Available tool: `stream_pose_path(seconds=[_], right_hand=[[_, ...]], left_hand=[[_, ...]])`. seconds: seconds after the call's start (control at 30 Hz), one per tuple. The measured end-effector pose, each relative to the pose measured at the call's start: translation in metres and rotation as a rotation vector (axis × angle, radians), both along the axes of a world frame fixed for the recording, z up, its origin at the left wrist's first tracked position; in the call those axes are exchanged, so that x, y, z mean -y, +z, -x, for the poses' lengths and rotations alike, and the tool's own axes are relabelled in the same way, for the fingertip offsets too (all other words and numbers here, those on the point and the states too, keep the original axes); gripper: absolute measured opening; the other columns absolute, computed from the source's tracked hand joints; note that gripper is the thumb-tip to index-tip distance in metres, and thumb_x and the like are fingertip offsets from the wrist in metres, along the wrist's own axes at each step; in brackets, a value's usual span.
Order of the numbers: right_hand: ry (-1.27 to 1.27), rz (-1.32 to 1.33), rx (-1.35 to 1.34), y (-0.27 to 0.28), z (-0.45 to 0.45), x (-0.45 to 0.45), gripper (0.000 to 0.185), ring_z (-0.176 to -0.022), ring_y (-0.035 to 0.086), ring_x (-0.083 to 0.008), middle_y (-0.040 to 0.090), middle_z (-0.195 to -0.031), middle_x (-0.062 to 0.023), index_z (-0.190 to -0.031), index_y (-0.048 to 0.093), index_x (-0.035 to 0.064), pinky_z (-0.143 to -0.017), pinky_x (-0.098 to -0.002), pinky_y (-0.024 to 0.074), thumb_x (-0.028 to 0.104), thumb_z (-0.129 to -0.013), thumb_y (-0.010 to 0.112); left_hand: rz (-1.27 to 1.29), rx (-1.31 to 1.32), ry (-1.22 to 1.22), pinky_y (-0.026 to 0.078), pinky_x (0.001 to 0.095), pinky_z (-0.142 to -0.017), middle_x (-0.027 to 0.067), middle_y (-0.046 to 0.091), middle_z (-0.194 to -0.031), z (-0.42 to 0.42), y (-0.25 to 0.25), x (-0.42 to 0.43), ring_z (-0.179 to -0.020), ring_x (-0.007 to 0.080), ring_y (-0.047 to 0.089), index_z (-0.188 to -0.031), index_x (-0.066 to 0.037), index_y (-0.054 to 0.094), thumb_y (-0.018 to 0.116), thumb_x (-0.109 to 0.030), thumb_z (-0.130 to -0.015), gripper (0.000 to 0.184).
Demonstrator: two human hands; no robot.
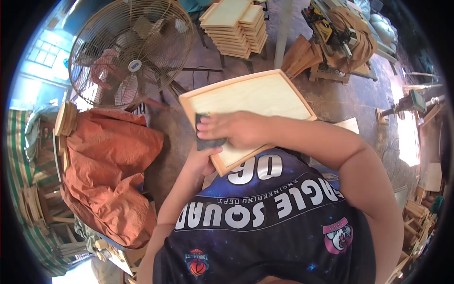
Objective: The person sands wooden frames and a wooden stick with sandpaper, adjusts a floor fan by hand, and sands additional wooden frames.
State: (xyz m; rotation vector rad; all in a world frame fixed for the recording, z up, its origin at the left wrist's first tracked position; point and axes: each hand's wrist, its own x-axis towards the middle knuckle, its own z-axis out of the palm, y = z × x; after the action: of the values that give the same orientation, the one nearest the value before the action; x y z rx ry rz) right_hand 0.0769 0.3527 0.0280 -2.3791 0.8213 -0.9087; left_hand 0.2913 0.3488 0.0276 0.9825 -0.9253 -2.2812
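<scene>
A shallow wooden tray with a pale flat panel and a raised light-brown rim is held tilted in front of my torso. My left hand grips its near left edge, with some of the fingers hidden beneath it. My right hand reaches across the tray and presses a dark grey piece of sandpaper against the left rim, fingers closed over it. Thumb and fingertips of the two hands come close together at this edge.
A large caged fan stands at the upper left. Stacked wooden trays sit at the back. Orange cloth drapes over something on the left. Tools and brown material lie on a bench at the upper right.
</scene>
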Motion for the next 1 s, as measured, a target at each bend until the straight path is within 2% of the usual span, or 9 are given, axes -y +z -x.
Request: stream_pose_path(seconds=[0.13,0.23,0.33,0.37,0.5,0.57,0.67,0.9,1.0], right_hand=[[-0.086,-0.154,0.123,-0.003,-0.011,-0.009,0.062,-0.145,0.045,-0.0315,0.054,-0.152,-0.0138,-0.141,0.062,0.0088,-0.124,-0.0443,0.0332,-0.006,-0.082,0.052],[-0.048,-0.142,0.121,-0.002,-0.016,-0.015,0.060,-0.145,0.045,-0.0321,0.053,-0.152,-0.0154,-0.140,0.062,0.0076,-0.124,-0.0448,0.0332,-0.005,-0.082,0.053],[0.012,-0.051,0.019,-0.003,-0.020,-0.030,0.061,-0.147,0.043,-0.0316,0.053,-0.152,-0.0159,-0.139,0.063,0.0070,-0.124,-0.0445,0.0329,-0.005,-0.080,0.056],[0.032,-0.013,-0.029,-0.003,-0.020,-0.035,0.061,-0.147,0.043,-0.0313,0.053,-0.152,-0.0159,-0.139,0.063,0.0069,-0.124,-0.0443,0.0328,-0.005,-0.080,0.056],[-0.044,-0.010,0.013,-0.004,0.000,-0.038,0.067,-0.148,0.042,-0.0316,0.053,-0.152,-0.0159,-0.140,0.062,0.0048,-0.124,-0.0448,0.0317,-0.007,-0.074,0.058],[-0.098,-0.018,0.070,-0.018,0.032,-0.029,0.072,-0.147,0.043,-0.0325,0.055,-0.150,-0.0161,-0.139,0.061,0.0022,-0.125,-0.0456,0.0305,-0.011,-0.069,0.059],[-0.492,0.191,-0.190,-0.074,0.091,0.005,0.072,-0.137,0.054,-0.0335,0.064,-0.138,-0.0168,-0.135,0.064,0.0028,-0.117,-0.0467,0.0413,-0.010,-0.064,0.059],[-0.305,0.298,0.137,-0.004,0.051,-0.048,0.057,-0.114,0.068,-0.0318,0.070,-0.128,-0.0119,-0.124,0.072,0.0081,-0.097,-0.0453,0.0549,0.001,-0.068,0.062],[-0.282,0.447,0.224,0.037,0.043,-0.060,0.064,-0.123,0.065,-0.0315,0.070,-0.129,-0.0123,-0.128,0.070,0.0076,-0.105,-0.0467,0.0509,0.000,-0.065,0.061]], left_hand=[[-0.139,-0.718,0.084,0.044,0.0488,-0.114,0.0136,0.047,-0.151,0.000,-0.013,0.004,-0.141,0.0327,0.047,-0.153,-0.004,0.036,0.066,-0.039,-0.094,0.075],[-0.207,-0.543,0.186,0.049,0.0475,-0.108,0.0161,0.053,-0.144,0.000,0.011,0.009,-0.132,0.0324,0.056,-0.152,-0.005,0.038,0.058,-0.057,-0.098,0.077],[0.048,-0.262,0.189,0.052,0.0465,-0.102,0.0169,0.061,-0.132,-0.016,-0.012,0.041,-0.120,0.0329,0.063,-0.145,-0.002,0.045,0.055,-0.050,-0.103,0.065],[-0.032,-0.122,0.270,0.054,0.0466,-0.098,0.0176,0.064,-0.125,-0.017,-0.016,0.049,-0.111,0.0338,0.066,-0.137,0.000,0.050,0.053,-0.037,-0.106,0.048],[-0.045,-0.113,0.559,0.049,0.0500,-0.107,0.0190,0.061,-0.131,0.004,0.010,0.048,-0.122,0.0365,0.061,-0.139,-0.001,0.048,0.052,-0.014,-0.099,0.042],[-0.011,-0.091,0.609,0.046,0.0525,-0.111,0.0193,0.058,-0.136,-0.001,0.020,0.047,-0.128,0.0373,0.057,-0.141,-0.001,0.046,0.052,-0.011,-0.094,0.048],[0.016,-0.128,0.587,0.041,0.0561,-0.116,0.0201,0.051,-0.145,-0.010,0.031,0.043,-0.136,0.0394,0.050,-0.148,0.000,0.038,0.050,-0.007,-0.088,0.062],[0.072,-0.170,0.556,0.043,0.0550,-0.115,0.0237,0.051,-0.144,0.006,0.048,0.037,-0.133,0.0410,0.053,-0.150,0.004,0.036,0.049,-0.009,-0.084,0.068],[0.149,-0.082,0.558,0.043,0.0539,-0.115,0.0225,0.053,-0.142,0.017,0.054,0.038,-0.133,0.0394,0.053,-0.147,0.004,0.038,0.049,-0.008,-0.083,0.066]])
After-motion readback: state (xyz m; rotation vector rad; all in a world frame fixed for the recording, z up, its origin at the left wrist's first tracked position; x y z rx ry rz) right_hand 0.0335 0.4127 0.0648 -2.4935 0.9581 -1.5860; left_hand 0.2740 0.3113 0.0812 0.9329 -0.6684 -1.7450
